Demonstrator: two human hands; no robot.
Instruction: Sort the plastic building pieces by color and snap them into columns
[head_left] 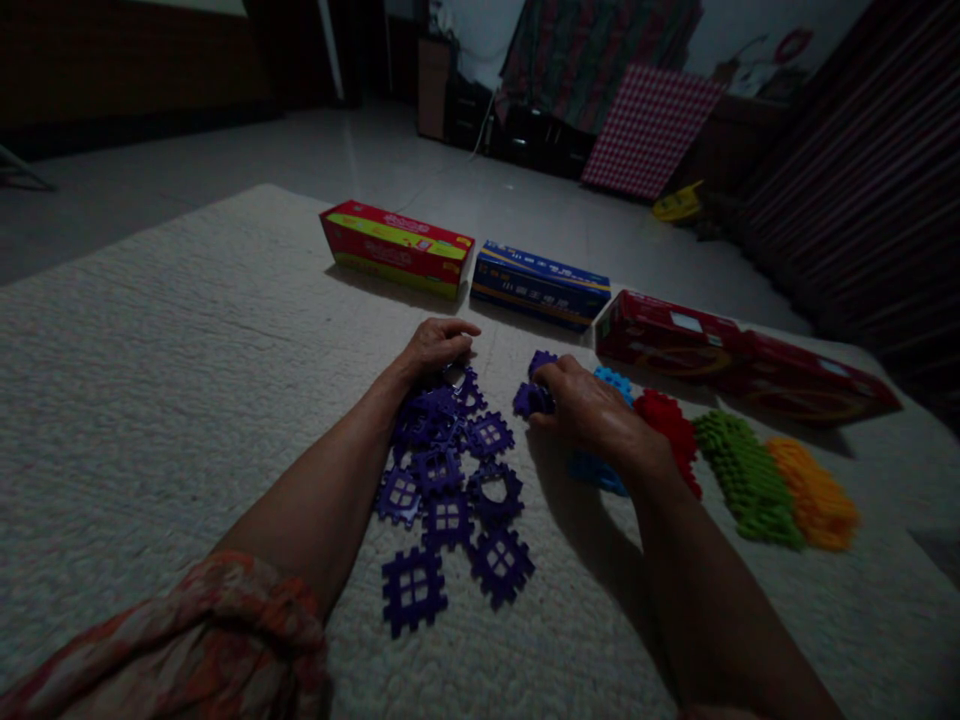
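A loose pile of purple plastic building tiles with notched edges lies on the pale quilted mat. Some have window-like cross bars, others a rounded hole. At the pile's far end rests my left hand, its fingers stretched to the right beside a purple tile and gripping nothing that I can see. My right hand has its thumb and fingers around a few purple tiles, right of the pile. Behind my right hand and forearm, a stack of blue tiles is partly hidden.
Stacks of red, green and orange tiles stand to the right. Across the far side of the mat sit a red-yellow box, a blue box and dark red boxes.
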